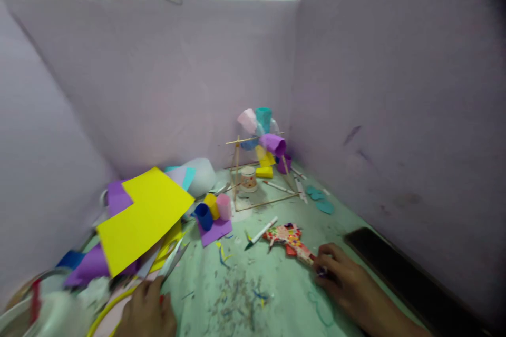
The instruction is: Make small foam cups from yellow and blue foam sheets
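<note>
At the bottom left my left hand [148,313] is closed round the handle of a pair of scissors [174,260]. The blades point up and away, slightly apart, and a bit of red handle shows between the fingers. My right hand [340,276] is closed at the near end of a red-and-white floral-patterned piece [288,238] lying on the table. Something small and dark purple shows at those fingertips. Beyond that piece lies a white marker [261,233] with a green tip. A large yellow sheet [148,221] rests on the heap beyond my left hand.
A stick frame [237,176] with coloured paper cups stands at the back, a patterned cup [249,179] inside it. Small rolled cups [203,216] sit on purple paper. Scraps [241,300] litter the front. A long dark object [395,268] lies along the right wall.
</note>
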Action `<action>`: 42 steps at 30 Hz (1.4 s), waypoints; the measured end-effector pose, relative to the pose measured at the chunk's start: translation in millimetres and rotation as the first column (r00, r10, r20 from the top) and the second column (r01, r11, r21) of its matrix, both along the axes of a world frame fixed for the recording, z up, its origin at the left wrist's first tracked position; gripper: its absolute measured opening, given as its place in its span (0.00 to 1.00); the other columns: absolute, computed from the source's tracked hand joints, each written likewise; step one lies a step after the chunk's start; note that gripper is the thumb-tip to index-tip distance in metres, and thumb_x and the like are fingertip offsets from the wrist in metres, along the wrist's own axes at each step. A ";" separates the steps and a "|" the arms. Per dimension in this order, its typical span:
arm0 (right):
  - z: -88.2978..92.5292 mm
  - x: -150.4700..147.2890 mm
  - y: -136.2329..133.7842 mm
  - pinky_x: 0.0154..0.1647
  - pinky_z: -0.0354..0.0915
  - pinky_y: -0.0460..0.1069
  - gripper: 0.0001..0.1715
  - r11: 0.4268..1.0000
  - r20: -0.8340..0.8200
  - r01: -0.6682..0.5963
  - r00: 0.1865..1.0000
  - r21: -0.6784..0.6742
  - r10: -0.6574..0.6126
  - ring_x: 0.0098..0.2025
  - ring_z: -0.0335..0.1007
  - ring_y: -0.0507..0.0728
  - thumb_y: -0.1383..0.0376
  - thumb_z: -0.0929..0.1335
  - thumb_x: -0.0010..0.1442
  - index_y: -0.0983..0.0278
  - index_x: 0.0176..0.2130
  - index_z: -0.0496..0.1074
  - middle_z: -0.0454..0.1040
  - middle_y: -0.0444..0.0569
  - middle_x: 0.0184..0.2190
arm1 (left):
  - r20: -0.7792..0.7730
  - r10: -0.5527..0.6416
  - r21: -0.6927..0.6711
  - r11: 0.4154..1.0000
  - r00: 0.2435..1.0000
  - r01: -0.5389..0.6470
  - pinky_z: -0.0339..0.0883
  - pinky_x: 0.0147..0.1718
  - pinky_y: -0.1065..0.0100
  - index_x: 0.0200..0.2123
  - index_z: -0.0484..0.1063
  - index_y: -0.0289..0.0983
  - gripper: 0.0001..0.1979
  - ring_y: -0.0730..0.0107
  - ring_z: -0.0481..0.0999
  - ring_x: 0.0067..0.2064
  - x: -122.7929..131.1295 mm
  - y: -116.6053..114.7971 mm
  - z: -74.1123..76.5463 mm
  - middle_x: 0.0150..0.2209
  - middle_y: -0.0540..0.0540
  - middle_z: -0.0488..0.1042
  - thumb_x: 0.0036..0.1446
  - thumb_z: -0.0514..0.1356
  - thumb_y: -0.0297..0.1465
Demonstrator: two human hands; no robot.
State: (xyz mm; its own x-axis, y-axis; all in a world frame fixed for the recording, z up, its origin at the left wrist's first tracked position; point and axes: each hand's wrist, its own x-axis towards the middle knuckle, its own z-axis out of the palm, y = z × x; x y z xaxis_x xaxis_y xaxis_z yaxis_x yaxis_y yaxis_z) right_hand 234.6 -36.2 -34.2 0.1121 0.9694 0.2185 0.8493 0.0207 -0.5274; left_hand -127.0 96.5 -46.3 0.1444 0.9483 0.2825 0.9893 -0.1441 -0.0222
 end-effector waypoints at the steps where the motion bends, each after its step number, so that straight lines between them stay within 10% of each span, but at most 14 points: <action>1: -4.9 5.4 1.2 0.37 0.69 0.48 0.09 1.000 0.021 -0.003 1.000 0.014 0.002 0.37 0.73 0.56 0.70 0.61 0.56 0.60 0.34 0.70 0.72 0.52 0.38 | -0.004 0.028 0.004 1.000 1.000 -0.028 0.66 0.40 0.59 0.46 0.69 0.33 0.18 0.58 0.73 0.41 7.3 -7.3 8.7 0.48 0.36 0.70 0.58 0.45 0.28; 8: 22.6 8.4 18.3 0.30 0.68 0.52 0.09 0.988 0.204 0.154 0.967 0.011 -0.153 0.41 0.72 0.63 0.58 0.65 0.55 0.56 0.35 0.73 0.75 0.52 0.40 | -0.032 0.082 -0.050 0.995 0.996 -0.083 0.64 0.42 0.55 0.46 0.70 0.34 0.17 0.52 0.69 0.48 26.1 -25.0 38.8 0.47 0.37 0.70 0.56 0.47 0.26; 14: 65.1 -67.6 16.2 0.37 0.64 0.48 0.07 0.994 0.042 -0.112 0.993 -0.006 0.112 0.37 0.72 0.55 0.67 0.65 0.56 0.60 0.36 0.71 0.76 0.47 0.35 | -0.089 0.066 0.276 0.960 0.994 -0.039 0.62 0.43 0.52 0.52 0.64 0.32 0.22 0.43 0.63 0.52 20.5 14.0 67.4 0.53 0.31 0.62 0.55 0.50 0.34; 23: 46.6 -72.3 11.0 0.32 0.63 0.49 0.09 0.988 -0.022 -0.094 0.996 -0.122 0.092 0.31 0.72 0.56 0.65 0.63 0.57 0.60 0.32 0.73 0.77 0.46 0.29 | -0.091 0.168 0.046 0.985 0.982 -0.164 0.60 0.40 0.49 0.50 0.62 0.25 0.24 0.40 0.66 0.48 24.3 64.7 83.2 0.44 0.27 0.68 0.58 0.46 0.37; 33: 35.0 -66.4 23.1 0.30 0.68 0.50 0.12 0.979 -0.082 -0.107 0.992 -0.172 0.094 0.29 0.74 0.57 0.59 0.62 0.58 0.56 0.31 0.74 0.78 0.47 0.28 | 0.098 0.206 0.197 0.955 0.974 -0.221 0.59 0.40 0.61 0.40 0.68 0.31 0.18 0.56 0.73 0.42 15.5 72.4 84.2 0.35 0.37 0.74 0.59 0.40 0.25; 38: 68.8 -88.7 56.8 0.29 0.67 0.50 0.10 0.989 -0.250 -0.132 0.962 -0.066 0.112 0.28 0.72 0.56 0.60 0.64 0.56 0.59 0.30 0.74 0.77 0.47 0.27 | 0.322 0.271 0.322 0.870 0.907 -0.375 0.60 0.33 0.66 0.49 0.64 0.30 0.20 0.59 0.74 0.42 4.7 82.5 86.4 0.37 0.37 0.74 0.63 0.37 0.28; 42: 117.7 -114.4 120.7 0.29 0.67 0.47 0.05 0.973 -0.597 -0.220 0.790 -0.064 0.140 0.27 0.71 0.53 0.68 0.66 0.54 0.63 0.31 0.74 0.75 0.45 0.25 | 0.408 0.241 0.338 0.856 0.881 -0.391 0.58 0.30 0.67 0.45 0.68 0.33 0.18 0.60 0.74 0.36 0.3 84.9 87.1 0.33 0.41 0.75 0.61 0.41 0.29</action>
